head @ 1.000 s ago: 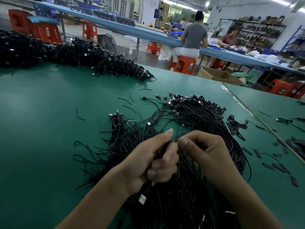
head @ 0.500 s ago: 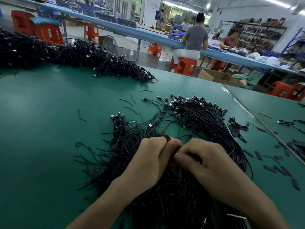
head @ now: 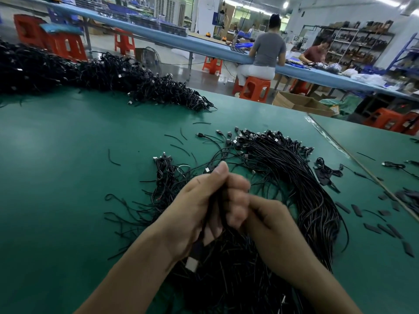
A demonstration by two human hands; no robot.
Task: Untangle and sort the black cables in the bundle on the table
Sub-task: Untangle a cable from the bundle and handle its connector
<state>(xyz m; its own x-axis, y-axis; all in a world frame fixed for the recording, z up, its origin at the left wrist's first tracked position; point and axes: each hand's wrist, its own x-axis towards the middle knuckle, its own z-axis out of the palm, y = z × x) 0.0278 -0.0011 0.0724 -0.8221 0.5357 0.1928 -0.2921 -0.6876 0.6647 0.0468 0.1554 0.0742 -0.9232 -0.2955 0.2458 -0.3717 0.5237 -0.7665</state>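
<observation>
We clench left hand (head: 188, 211) round few cables (head: 214, 205), raised clear to part them from bundle (head: 294, 177) at near edge of table (head: 56, 177). Right hand (head: 272, 225) curled against it, likely steadying strand; grip hidden, cannot tell.

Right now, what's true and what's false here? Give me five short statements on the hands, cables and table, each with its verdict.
1. The left hand grips cables. True.
2. The right hand lies flat on the table, away from the bundle. False: it is up against the left hand's fingers, above the bundle.
3. The table is red. False: it is green.
4. A second pile of black cables lies at the far left. True.
5. Flat black strips lie right of the bundle. True.
</observation>
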